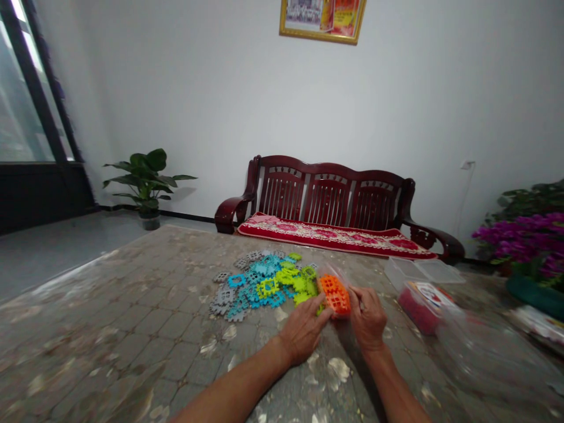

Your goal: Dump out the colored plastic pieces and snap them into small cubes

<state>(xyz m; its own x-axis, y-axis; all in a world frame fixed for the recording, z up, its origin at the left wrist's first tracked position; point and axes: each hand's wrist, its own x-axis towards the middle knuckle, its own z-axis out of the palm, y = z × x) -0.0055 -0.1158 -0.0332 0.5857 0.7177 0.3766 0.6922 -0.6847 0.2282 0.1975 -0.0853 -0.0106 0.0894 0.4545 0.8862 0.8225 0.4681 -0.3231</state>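
Observation:
My left hand (304, 330) is closed on the near left side of a small clear plastic box (335, 271). The opposite side of this box is gripped by my right hand (369, 318), its fingers bent against the wall. Orange lattice-like interlocking plastic pieces (335, 295) lie in the box, which looks tilted on the table. Just left of it spreads a loose heap of similar pieces: lime green ones (288, 276) nearest the box, blue and teal ones (258, 282) in the middle, and grey ones (224, 297) at the left edge.
The table wears a patterned cover (145, 305). At right stand an open clear container (403, 271), a box with red contents (420, 308) and blurred clear plastic packaging (493, 352). Purple flowers (529, 241) are at far right. A wooden bench (328, 197) stands behind the table.

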